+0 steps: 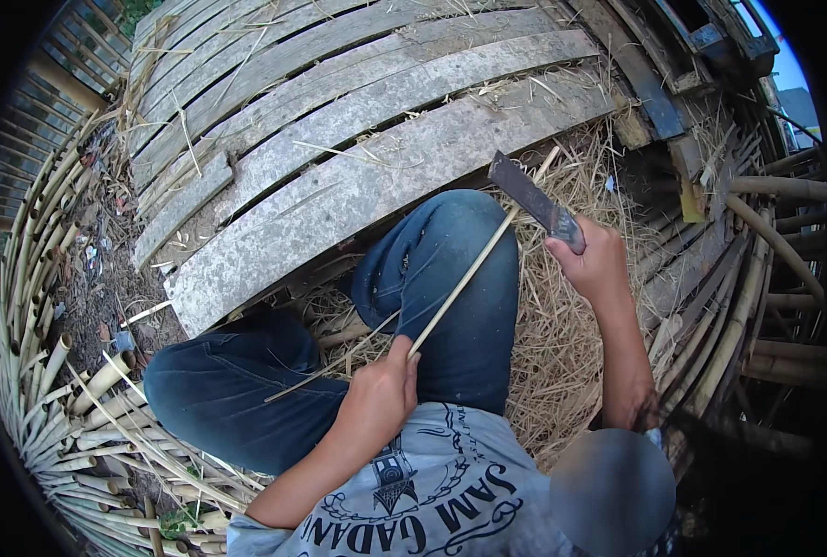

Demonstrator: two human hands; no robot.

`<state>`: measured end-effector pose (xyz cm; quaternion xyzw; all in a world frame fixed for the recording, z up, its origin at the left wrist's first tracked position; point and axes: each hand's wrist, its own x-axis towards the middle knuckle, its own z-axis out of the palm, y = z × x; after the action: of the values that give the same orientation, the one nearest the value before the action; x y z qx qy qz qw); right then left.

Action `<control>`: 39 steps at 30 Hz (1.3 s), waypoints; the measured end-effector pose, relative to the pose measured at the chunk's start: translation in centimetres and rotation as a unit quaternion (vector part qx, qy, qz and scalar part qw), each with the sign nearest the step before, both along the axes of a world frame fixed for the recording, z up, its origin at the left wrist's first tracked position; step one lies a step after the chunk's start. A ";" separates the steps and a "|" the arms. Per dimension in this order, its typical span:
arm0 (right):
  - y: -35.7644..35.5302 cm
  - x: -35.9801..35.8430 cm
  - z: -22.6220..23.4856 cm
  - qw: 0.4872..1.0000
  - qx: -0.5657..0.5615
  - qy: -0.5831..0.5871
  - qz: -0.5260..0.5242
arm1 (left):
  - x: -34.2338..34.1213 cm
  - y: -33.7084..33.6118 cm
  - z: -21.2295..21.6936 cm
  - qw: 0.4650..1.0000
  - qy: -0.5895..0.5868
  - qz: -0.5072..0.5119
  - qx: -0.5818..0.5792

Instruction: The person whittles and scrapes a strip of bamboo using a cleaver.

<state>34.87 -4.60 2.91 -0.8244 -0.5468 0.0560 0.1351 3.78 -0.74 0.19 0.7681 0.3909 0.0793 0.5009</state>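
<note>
My left hand [381, 390] is closed around a thin pale bamboo strip [462, 283] in front of my shirt. From that fist the strip slants up and right across my raised knee. My right hand [592, 258] grips the handle of a broad, dark-bladed knife [529, 195], its blade pointing up and left. The blade crosses over the strip near its far end; whether the two touch, I cannot tell. Another thin piece [325, 367] runs down and left from near my left hand, over my other leg; its link to the strip is hidden by the hand.
A weathered slatted wooden platform [376, 158] lies ahead of my knees. Straw-like shavings [562, 343] cover the ground beside my right leg. Bundled bamboo poles [79, 464] lie at the left, and more bamboo poles [785, 190] and planks stand at the right.
</note>
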 end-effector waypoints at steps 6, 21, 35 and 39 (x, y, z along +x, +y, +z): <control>-1.2 7.5 0.7 0.977 -0.048 -0.071 -0.197 | -1.3 0.0 -0.2 0.999 -0.001 0.021 -0.048; -1.1 -6.1 -1.0 0.986 -0.065 0.043 0.146 | 0.1 0.9 -0.6 0.992 -0.031 0.007 -0.120; 2.6 6.2 -0.4 0.984 -0.030 0.054 -0.168 | -1.5 0.3 -1.5 0.990 -0.044 0.003 -0.133; -1.3 4.7 -0.6 0.983 0.077 0.042 -0.164 | -1.3 0.9 -1.7 0.961 -0.072 0.000 -0.267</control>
<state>39.56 -5.89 2.29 -0.8871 -0.4005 0.0253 0.2280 2.51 0.13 -1.54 0.5988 0.3605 0.0267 0.7146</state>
